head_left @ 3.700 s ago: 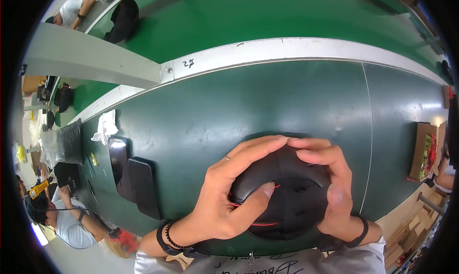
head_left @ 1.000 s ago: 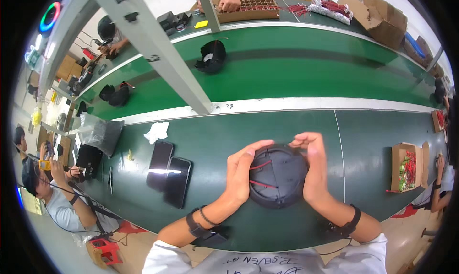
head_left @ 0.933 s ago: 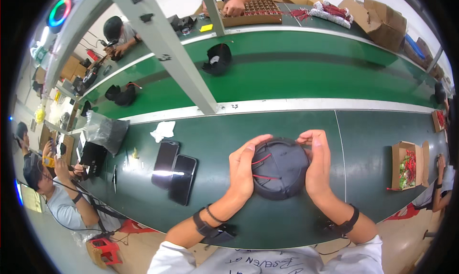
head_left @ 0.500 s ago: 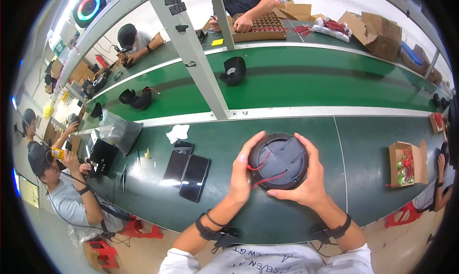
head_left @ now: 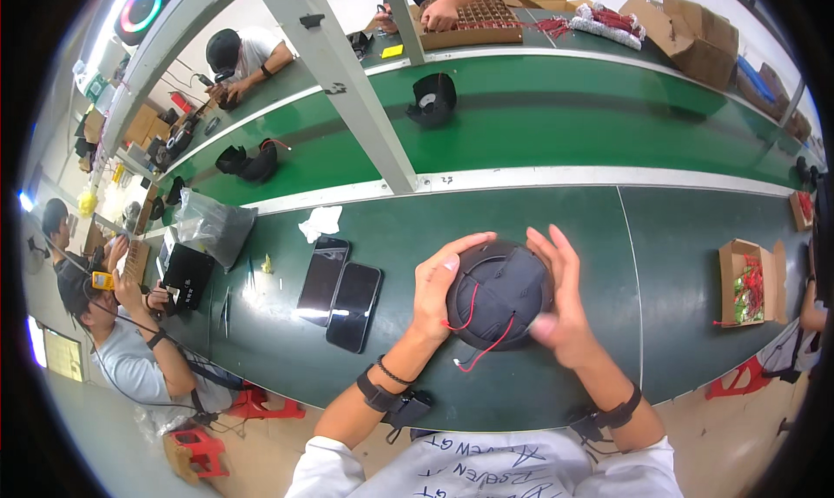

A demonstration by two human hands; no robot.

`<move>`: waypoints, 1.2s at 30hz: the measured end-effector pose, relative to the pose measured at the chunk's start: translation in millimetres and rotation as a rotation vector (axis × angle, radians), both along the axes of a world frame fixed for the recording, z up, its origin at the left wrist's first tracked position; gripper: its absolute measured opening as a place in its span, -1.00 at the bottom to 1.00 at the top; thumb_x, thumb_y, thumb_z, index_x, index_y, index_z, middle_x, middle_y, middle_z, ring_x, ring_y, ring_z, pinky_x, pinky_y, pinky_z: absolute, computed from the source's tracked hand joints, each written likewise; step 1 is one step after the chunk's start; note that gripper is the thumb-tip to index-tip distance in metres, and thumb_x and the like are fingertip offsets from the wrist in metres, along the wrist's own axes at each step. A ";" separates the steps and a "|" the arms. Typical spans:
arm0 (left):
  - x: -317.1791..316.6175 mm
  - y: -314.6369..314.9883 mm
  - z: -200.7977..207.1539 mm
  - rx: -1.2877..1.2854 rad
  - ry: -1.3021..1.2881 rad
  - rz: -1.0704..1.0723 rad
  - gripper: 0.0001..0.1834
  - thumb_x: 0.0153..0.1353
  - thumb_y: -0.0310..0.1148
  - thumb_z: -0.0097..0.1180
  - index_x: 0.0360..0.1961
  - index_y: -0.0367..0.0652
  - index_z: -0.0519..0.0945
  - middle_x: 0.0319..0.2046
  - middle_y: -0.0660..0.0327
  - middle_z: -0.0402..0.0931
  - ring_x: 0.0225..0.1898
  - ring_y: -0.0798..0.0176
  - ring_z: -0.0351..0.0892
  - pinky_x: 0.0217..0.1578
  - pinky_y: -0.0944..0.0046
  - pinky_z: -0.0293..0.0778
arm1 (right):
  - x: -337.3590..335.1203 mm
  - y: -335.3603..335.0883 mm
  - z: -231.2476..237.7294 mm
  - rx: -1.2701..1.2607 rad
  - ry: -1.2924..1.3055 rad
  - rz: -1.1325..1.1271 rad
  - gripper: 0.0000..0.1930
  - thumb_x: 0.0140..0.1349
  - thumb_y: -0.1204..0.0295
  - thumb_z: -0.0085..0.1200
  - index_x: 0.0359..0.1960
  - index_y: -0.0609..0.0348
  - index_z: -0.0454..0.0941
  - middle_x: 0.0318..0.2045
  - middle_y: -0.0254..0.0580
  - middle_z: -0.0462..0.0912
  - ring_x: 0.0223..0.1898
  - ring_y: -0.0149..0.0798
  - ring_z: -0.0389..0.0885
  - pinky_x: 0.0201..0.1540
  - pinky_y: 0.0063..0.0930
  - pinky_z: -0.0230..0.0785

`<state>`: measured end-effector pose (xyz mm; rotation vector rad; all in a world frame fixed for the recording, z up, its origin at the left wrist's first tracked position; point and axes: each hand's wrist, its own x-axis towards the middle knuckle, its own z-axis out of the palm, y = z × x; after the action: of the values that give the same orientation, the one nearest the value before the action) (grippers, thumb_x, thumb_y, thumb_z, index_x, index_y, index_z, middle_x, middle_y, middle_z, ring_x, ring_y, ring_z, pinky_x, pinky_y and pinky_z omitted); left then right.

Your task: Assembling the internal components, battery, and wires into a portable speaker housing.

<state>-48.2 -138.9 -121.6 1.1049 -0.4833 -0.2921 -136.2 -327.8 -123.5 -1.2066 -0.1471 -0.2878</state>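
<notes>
A round black plastic housing [head_left: 497, 291], probably a speaker part, is between my two hands above the green table. Its ribbed face is up, and two red wires hang from it, one ending in a small white plug [head_left: 458, 364]. My left hand [head_left: 439, 290] curls around the left rim, thumb on the upper edge. Along the right rim lies my right hand [head_left: 563, 298], its fingers fairly straight and its thumb blurred at the lower right edge. The undersides of the fingers are hidden. Left of my hands lie two black phones [head_left: 323, 272] [head_left: 354, 307], slightly overlapping.
A white tissue [head_left: 321, 224], a grey plastic bag [head_left: 217, 229] and tweezers [head_left: 228, 311] lie to the left. At right stands a carton of red-wired parts [head_left: 741, 285]. Beyond the ledge, a green conveyor [head_left: 539, 107] carries black housings [head_left: 433, 98] [head_left: 248, 161]. Co-workers sit around.
The housing has tilted and turned slightly, with its wires now hanging lower. My right fingers have straightened and its thumb has shifted along the rim. The whole view has shifted a little.
</notes>
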 end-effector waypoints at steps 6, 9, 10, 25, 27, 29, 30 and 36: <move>-1.8 -4.8 -5.0 0.157 -0.202 0.126 -0.34 0.45 -0.06 -0.02 0.20 -0.55 0.61 0.25 -0.27 0.58 0.30 -0.11 0.59 0.40 -0.02 0.40 | 4.1 -2.6 8.8 -0.231 0.140 0.042 -0.03 0.18 0.42 0.49 0.57 0.25 0.13 0.42 0.16 0.37 0.46 -0.08 0.37 0.51 -0.22 0.19; -2.9 -5.6 -7.0 0.175 -0.189 0.126 -0.34 0.43 -0.06 -0.01 0.19 -0.53 0.63 0.23 -0.28 0.59 0.32 -0.15 0.56 0.41 -0.04 0.39 | 1.3 -2.4 7.0 -0.211 0.183 0.061 -0.08 0.20 0.42 0.48 0.54 0.25 0.17 0.35 0.08 0.44 0.39 -0.14 0.45 0.46 -0.26 0.28; -2.5 -5.2 -8.6 0.185 -0.212 0.123 -0.35 0.42 -0.07 -0.01 0.19 -0.53 0.63 0.23 -0.29 0.59 0.33 -0.16 0.55 0.41 -0.05 0.38 | 1.0 -1.9 6.4 -0.204 0.189 0.057 -0.10 0.21 0.43 0.48 0.53 0.26 0.19 0.32 0.05 0.47 0.36 -0.17 0.48 0.44 -0.28 0.32; -4.5 -1.6 -12.7 0.186 -0.257 0.040 -0.40 0.46 -0.14 -0.07 0.28 -0.45 0.59 0.33 -0.26 0.51 0.36 -0.13 0.52 0.40 -0.04 0.37 | -4.3 3.1 9.9 -0.260 0.219 0.018 -0.16 0.24 0.45 0.44 0.50 0.25 0.22 0.27 0.02 0.51 0.30 -0.17 0.53 0.37 -0.26 0.39; -4.0 -2.4 -10.8 0.222 -0.253 0.040 -0.34 0.46 -0.07 -0.11 0.25 -0.49 0.59 0.30 -0.29 0.53 0.35 -0.17 0.53 0.40 -0.06 0.38 | -3.5 -1.2 9.6 -0.271 0.209 0.021 -0.16 0.24 0.44 0.45 0.50 0.25 0.22 0.27 0.03 0.50 0.31 -0.17 0.53 0.38 -0.25 0.39; -1.8 -4.5 -7.5 0.268 -0.238 0.062 -0.33 0.47 -0.05 -0.15 0.23 -0.49 0.61 0.29 -0.28 0.55 0.34 -0.16 0.54 0.40 -0.05 0.39 | -4.4 -2.0 7.2 -0.284 0.205 0.019 -0.15 0.24 0.43 0.45 0.51 0.25 0.22 0.28 0.03 0.50 0.32 -0.16 0.52 0.39 -0.24 0.38; -1.9 -6.6 -7.7 0.262 -0.242 0.060 -0.33 0.47 -0.05 -0.15 0.23 -0.49 0.61 0.29 -0.28 0.55 0.34 -0.16 0.54 0.40 -0.05 0.39 | -2.5 -2.4 3.7 -0.272 0.191 0.024 -0.15 0.25 0.43 0.45 0.51 0.25 0.21 0.29 0.04 0.49 0.33 -0.15 0.51 0.40 -0.24 0.37; -1.4 -6.2 -15.0 0.183 -0.162 0.079 -0.33 0.47 -0.06 -0.15 0.19 -0.51 0.63 0.24 -0.27 0.59 0.32 -0.13 0.56 0.39 -0.04 0.40 | -2.6 -0.4 0.4 -0.296 0.174 0.010 -0.09 0.23 0.39 0.48 0.53 0.25 0.17 0.30 0.08 0.48 0.36 -0.12 0.48 0.44 -0.20 0.33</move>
<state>-49.6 -145.1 -136.6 1.3292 -0.5636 -0.1799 -138.8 -328.2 -123.0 -1.5178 -0.0450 -0.1544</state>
